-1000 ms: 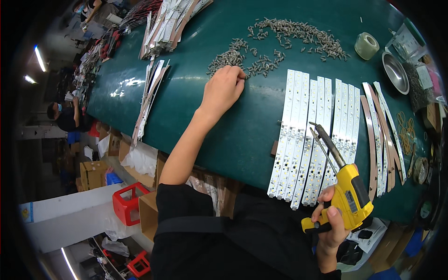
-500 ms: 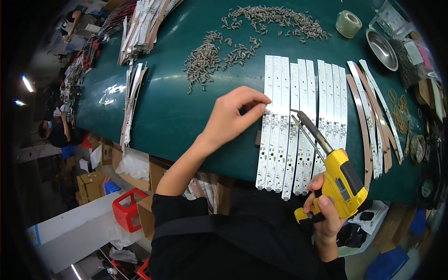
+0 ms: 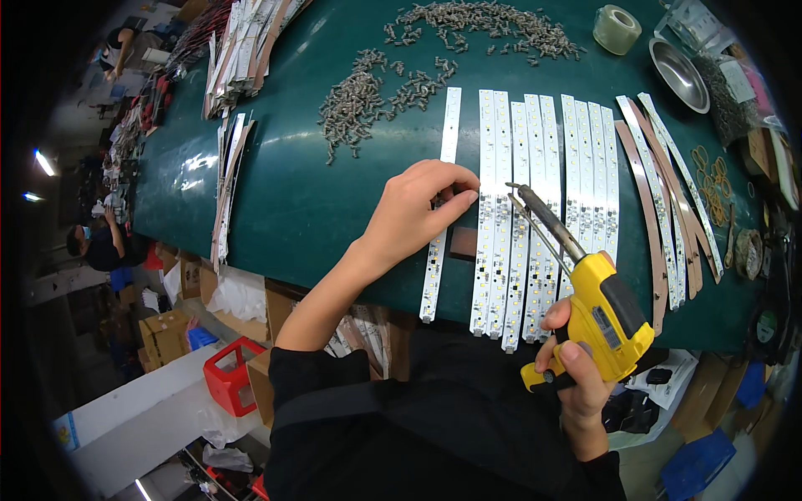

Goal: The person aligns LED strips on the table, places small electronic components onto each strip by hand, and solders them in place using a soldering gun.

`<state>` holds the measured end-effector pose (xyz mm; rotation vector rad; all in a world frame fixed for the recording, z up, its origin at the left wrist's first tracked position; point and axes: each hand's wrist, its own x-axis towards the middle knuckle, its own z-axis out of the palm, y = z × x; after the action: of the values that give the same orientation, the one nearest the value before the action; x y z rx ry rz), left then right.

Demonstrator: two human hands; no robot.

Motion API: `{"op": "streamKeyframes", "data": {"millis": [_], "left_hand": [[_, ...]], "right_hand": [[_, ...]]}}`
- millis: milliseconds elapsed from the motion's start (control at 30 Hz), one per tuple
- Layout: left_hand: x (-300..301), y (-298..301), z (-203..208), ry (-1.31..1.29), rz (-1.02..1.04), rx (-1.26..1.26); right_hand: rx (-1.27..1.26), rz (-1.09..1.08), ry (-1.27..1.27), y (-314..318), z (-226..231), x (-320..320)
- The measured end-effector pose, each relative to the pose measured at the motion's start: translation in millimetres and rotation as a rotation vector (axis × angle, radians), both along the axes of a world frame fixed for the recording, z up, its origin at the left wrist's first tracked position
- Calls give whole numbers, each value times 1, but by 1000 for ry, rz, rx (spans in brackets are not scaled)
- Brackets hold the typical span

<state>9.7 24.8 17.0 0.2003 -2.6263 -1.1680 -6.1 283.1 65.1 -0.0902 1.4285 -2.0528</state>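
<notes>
Fingertips of your left hand [image 3: 415,213] pinch down on the separated long white LED strip board [image 3: 440,200] at the centre of the frame, thumb and forefinger closed over its right edge where it lies on the dark green table top [image 3: 284,192]. That strip runs from the screw pile down to the table's near edge, its lower end reaching the rim. Just right of it lies the row of matching white LED strip boards [image 3: 543,209], packed side by side and touching, their lower ends also at the near edge.

Your right hand [image 3: 576,367] wraps fully around the grip of the yellow pistol-shaped soldering gun [image 3: 606,313] at lower right, fingers closed tight on it. Its dark metal barrel slants up and left, the tip hovering over the row of strips near your left fingertips; you cannot tell whether it touches a board.

Open green surface lies left of the single strip, up to the fanned stack of strips [image 3: 230,179] at the left edge. Above, the heap of small grey metal screws [image 3: 393,83] spreads across the upper centre. At upper right sit a roll of clear tape [image 3: 616,27] and a round steel bowl [image 3: 678,73]; curved brown backing strips [image 3: 656,209] crowd the right side, leaving little room there.
</notes>
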Motion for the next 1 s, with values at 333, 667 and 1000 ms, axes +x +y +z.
{"op": "streamKeyframes", "data": {"millis": [333,667,1000], "left_hand": [[-6,-1,-12,103,-40,-216],[-8,-2,-14,162,-66,-295],[-9,-2,-13,161,-69,-269]], "right_hand": [[14,27,-45,-6,-2,1],[-8,31,-32,-7,-5,0],[2,40,-35,-8,-3,-1]]}}
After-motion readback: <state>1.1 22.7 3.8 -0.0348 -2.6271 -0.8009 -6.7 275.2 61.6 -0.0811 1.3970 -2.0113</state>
